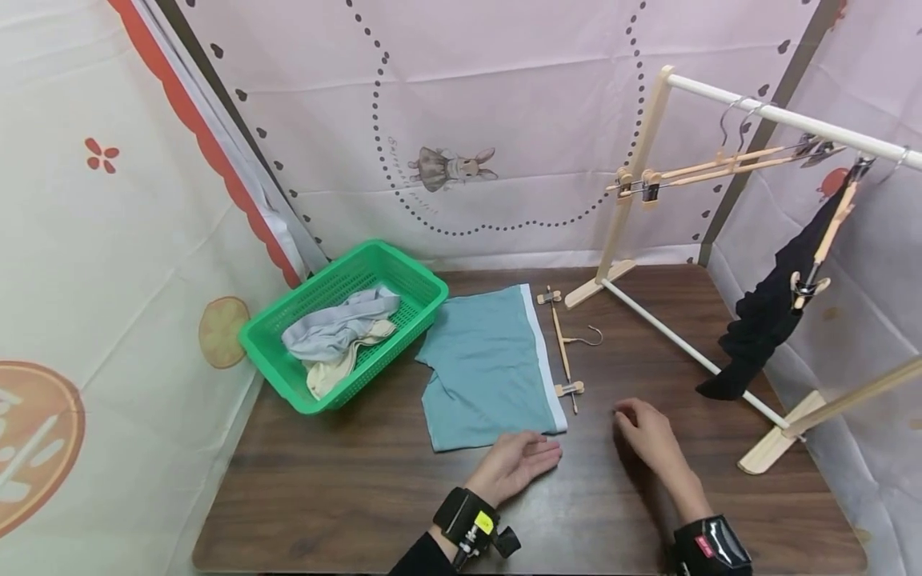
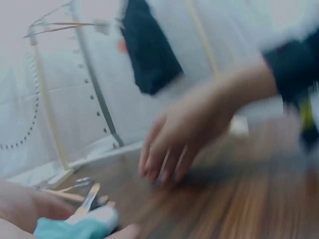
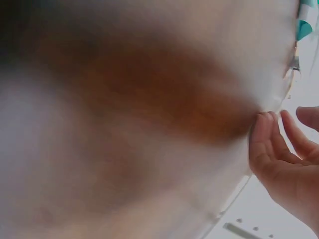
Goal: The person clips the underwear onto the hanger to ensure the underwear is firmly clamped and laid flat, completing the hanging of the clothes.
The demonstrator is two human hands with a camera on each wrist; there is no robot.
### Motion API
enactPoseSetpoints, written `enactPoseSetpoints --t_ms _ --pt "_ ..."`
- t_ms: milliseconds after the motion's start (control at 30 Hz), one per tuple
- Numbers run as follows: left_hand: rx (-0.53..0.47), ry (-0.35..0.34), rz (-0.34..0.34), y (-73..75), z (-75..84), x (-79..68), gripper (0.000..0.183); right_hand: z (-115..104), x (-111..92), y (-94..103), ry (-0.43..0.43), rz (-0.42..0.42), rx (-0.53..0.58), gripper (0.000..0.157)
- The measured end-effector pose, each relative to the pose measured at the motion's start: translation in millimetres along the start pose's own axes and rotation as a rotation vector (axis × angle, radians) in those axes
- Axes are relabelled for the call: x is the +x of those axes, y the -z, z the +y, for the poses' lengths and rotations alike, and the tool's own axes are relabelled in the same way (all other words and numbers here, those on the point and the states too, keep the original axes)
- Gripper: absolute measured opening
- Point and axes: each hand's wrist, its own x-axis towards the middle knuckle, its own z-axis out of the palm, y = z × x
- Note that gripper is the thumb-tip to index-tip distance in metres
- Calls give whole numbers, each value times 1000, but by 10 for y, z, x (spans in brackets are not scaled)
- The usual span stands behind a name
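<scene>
Teal shorts lie flat on the table, the white waistband to the right. My left hand is at their near right corner, palm turned upward and fingers relaxed; the left wrist view shows the teal cloth close by its fingers. Beside the waistband lies a wooden clip hanger, its metal hook pointing right. Farther right, my right hand holds nothing, fingers loosely bent and fingertips low at the tabletop. The right wrist view also shows this right hand with bent fingers.
At the left, a green basket holds a light blue cloth and a cream cloth. On the right stands a wood-and-white rack with clip hangers; a black garment hangs from one. Printed curtains enclose the table.
</scene>
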Motion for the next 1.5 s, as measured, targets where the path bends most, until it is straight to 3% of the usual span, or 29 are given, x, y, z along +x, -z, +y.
enactPoseSetpoints --t_ms 133,267,367,533,633,833,967,1100,1200,1367,1500 --pt "-191 -40 56 -140 11 49 55 -124 170 14 28 -80 -31 31" --pt "-215 -116 109 -294 39 117 63 -244 357 -18 30 -115 -16 32" --pt "-285 -133 105 -365 45 173 63 -319 477 -59 11 -142 -14 34" --pt "-469 -104 94 -420 44 223 63 -416 606 -123 -16 -151 -28 32" --pt "-518 -73 116 -434 28 201 67 -460 646 -157 -24 -142 -25 26" --pt "-568 76 107 -465 -31 173 66 -475 717 -156 -56 -160 13 20" --pt "-573 71 139 -488 -26 266 65 -475 768 -109 -168 -215 228 16" --pt "-598 51 211 -517 17 393 67 -464 780 -84 -284 -265 543 18" --pt "-617 37 238 -529 52 478 64 -436 772 -79 -300 -291 719 28" --pt "-654 42 221 -525 142 604 68 -385 789 -92 -332 -319 941 42" --pt "-684 26 222 -540 219 695 73 -375 820 -98 -431 -294 1137 21"
